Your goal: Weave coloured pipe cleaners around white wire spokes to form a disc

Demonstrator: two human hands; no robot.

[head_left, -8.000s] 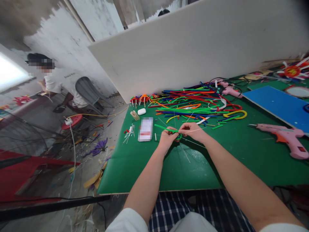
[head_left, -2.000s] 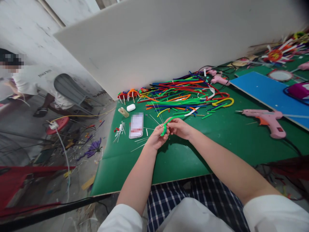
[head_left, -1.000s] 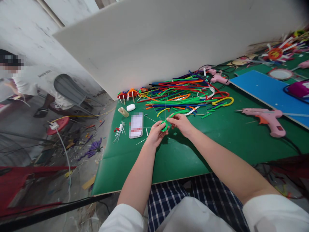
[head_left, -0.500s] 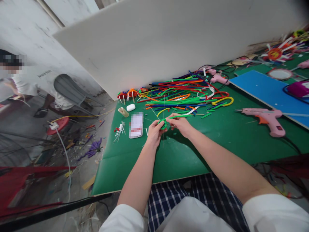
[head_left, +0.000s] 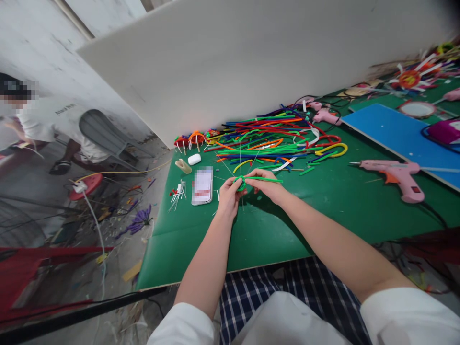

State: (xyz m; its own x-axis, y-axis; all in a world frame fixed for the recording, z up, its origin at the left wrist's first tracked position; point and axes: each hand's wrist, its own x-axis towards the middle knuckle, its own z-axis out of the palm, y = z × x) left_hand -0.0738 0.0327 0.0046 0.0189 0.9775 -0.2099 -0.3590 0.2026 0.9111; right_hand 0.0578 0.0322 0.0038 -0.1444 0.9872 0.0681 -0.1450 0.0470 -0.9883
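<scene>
Between my hands is a small green pipe-cleaner coil point(head_left: 240, 183) with thin pale wires radiating from it. My left hand point(head_left: 229, 194) is closed on the coil's left side, thumb on top. My right hand point(head_left: 266, 186) pinches the green pipe cleaner point(head_left: 268, 179) close to the coil, and its free end stretches to the right over the fingers. Just beyond lie many loose coloured pipe cleaners point(head_left: 266, 143) in a heap. To the left of my left hand rests a phone point(head_left: 202, 186) with a blurred screen.
A pink glue gun point(head_left: 398, 175) lies at right beside a blue board point(head_left: 406, 139). At left are a white case point(head_left: 194, 159), a beige holder point(head_left: 183, 166) and a bundle of thin wires point(head_left: 177, 194). Another person point(head_left: 39, 120) sits far left.
The coil has turned slightly in my fingers, so its wires point differently. The free end of the green pipe cleaner has swung down toward me.
</scene>
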